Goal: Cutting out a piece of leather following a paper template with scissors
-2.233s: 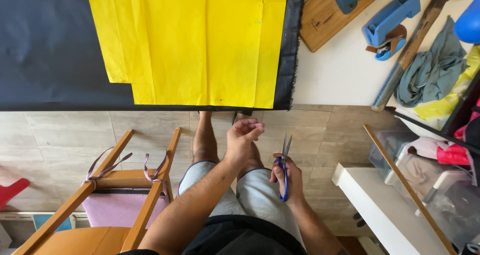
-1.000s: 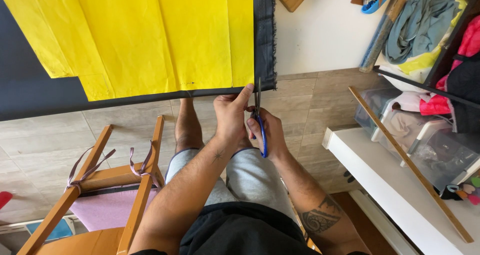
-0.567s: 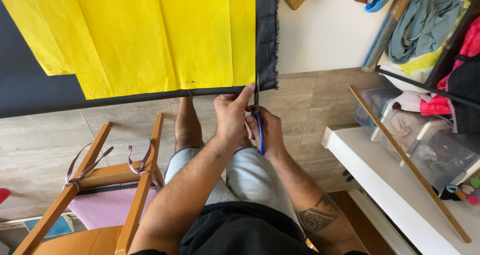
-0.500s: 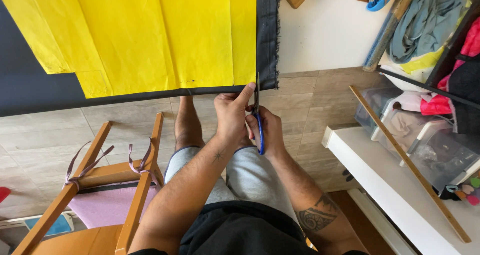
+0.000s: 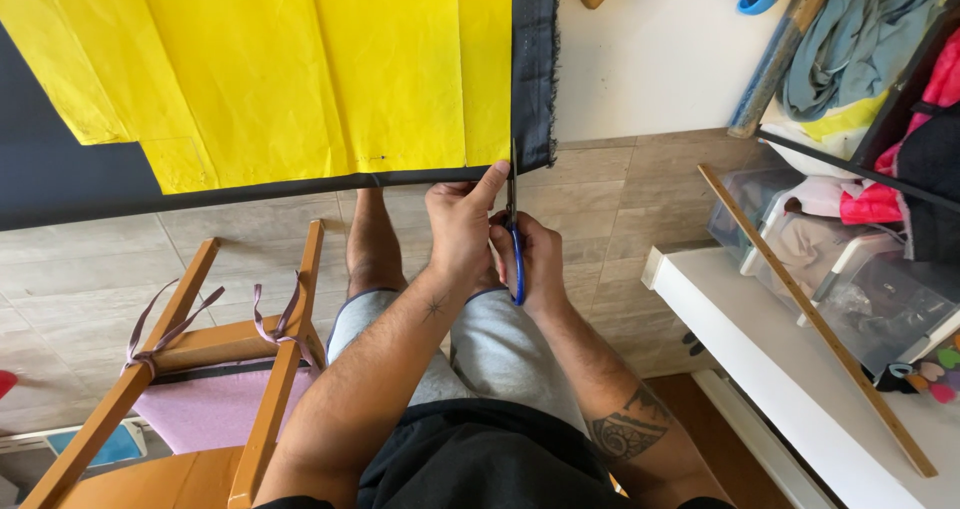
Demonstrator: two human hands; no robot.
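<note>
The scissors (image 5: 514, 231), blue-handled, stand with their blades pointing up at the near edge of the dark fabric (image 5: 534, 69), right where the yellow paper (image 5: 330, 69) lying on that fabric ends. The right hand (image 5: 535, 264) has its fingers curled shut through the handle loops; how far the blades are spread cannot be told, since they show edge-on. The left hand (image 5: 462, 224) sits just beside it, touching it, thumb raised and pressing the fabric's lower edge, the other fingers folded together below.

The fabric and paper lie flat on a white table (image 5: 660, 59), the fabric's frayed right edge (threads showing) running down beside the blades. Below the hands are the person's grey shorts (image 5: 500, 349) and a bare leg over a tiled floor (image 5: 90, 269). To the left stands a wooden chair (image 5: 200, 369) with a pink cushion and ribbon ties. To the right a white shelf (image 5: 780, 369) bears clear plastic boxes (image 5: 850, 289), rectangular and lidded, with pale and pink cloth inside, and a long wooden ruler (image 5: 815, 319) leans slantwise across them. At the upper right lies a crumpled grey-green cloth (image 5: 850, 39).
</note>
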